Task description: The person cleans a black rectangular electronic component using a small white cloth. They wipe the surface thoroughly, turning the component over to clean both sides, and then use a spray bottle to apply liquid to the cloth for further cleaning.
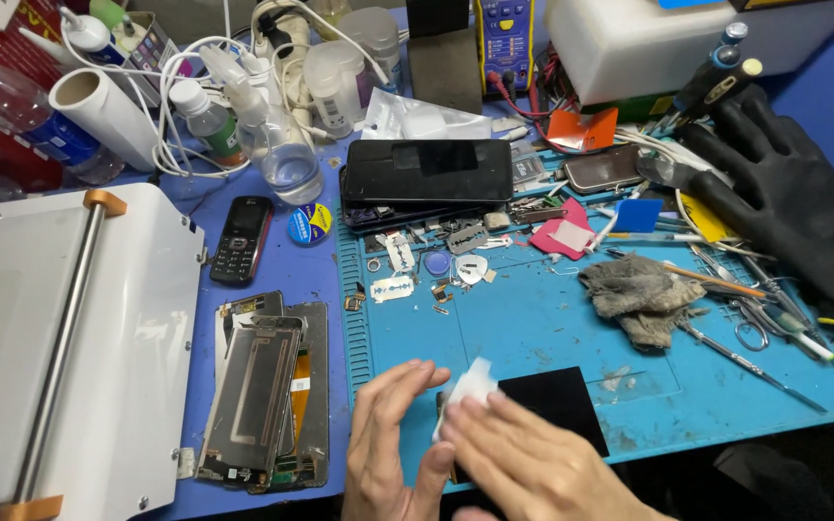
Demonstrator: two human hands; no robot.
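Down at the near edge, hands at work on a blue mat.
Right hand [533, 463]: laid over the near left corner of a black glass panel [557, 405], fingers pressed together and flat, fingertips pinning a small white wipe [467, 384] against the panel.
Left hand [388, 444]: just beside the wipe, palm turned inward, fingers straight and held close together, tips touching or nearly touching the wipe's left edge; cannot tell whether gripping it.
Black glass panel: flat on the blue work mat [533, 318], near its front edge, right part uncovered, left part hidden under the hands.
White wipe: crumpled, sitting at the panel's upper left corner, between the two sets of fingertips.
Left of the mat: stripped phone screen assemblies [267, 400] stacked on the blue table, a small black keypad phone [241, 239] beyond them, a white machine with a metal roller bar [69, 347] at the far left.
Middle of the mat: razor blades and small metal parts scattered near a stack of dark phones [427, 174].
Right of the mat: a grey rag [639, 294], tweezers and scissors [755, 333] beside it, a black glove [793, 203] lying further right.
Back of the table: clear plastic bottles [282, 145], white cables and a paper roll [103, 116].
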